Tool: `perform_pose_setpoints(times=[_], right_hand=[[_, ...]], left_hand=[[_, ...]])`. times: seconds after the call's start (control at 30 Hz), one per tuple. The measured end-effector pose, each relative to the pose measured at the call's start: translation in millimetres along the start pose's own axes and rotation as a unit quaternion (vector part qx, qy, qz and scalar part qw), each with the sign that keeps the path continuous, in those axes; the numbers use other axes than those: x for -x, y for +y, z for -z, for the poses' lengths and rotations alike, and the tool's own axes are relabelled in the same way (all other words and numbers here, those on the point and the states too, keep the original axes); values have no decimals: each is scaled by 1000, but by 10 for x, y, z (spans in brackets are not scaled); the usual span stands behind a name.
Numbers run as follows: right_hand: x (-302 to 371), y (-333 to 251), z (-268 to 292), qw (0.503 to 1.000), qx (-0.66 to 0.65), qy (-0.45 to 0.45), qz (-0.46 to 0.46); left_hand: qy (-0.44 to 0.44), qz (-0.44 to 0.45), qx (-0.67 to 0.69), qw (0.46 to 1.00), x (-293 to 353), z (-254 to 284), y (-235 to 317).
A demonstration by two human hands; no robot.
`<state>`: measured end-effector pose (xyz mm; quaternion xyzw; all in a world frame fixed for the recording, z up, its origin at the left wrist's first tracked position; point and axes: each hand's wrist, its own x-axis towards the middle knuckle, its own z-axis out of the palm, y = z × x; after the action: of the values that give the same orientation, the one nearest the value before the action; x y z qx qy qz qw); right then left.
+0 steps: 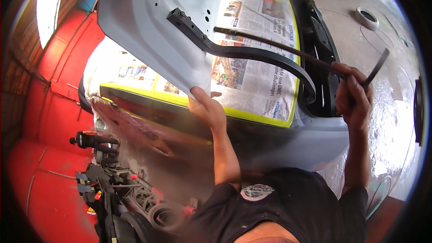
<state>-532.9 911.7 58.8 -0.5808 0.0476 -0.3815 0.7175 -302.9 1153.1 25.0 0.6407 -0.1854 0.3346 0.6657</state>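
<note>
Black rubber strip [288, 49] gripped in right hand [353, 96], left hand [207, 105] clutching grey panel [148, 27] edge, fingertips hidden

Daylight floods my view, brightest from the window opening [50, 6] upper left, blown out white. Glare sits on the wet concrete floor [396, 108] at right. My lens bends every edge hard, corners go black, and the lower middle smears with blur.
</note>
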Motion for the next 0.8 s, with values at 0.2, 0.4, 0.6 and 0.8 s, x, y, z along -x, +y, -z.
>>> perform_pose_setpoints(times=[0.2, 0.4, 0.6, 0.8], right_hand=[[-125, 42, 29, 999, -26, -38, -16], [-218, 65, 31, 998, -7, -53, -29], [-325, 31, 22, 995, -34, -26, -91], [-517, -296, -7, 980, -50, -70, -180]], left_hand=[[10, 22, 1, 1000, 6, -13, -8], [13, 4, 6, 1000, 11, -20, 13], [0, 22, 19, 1000, -1, -26, 24], [11, 24, 4, 1000, 2, -2, 11]])
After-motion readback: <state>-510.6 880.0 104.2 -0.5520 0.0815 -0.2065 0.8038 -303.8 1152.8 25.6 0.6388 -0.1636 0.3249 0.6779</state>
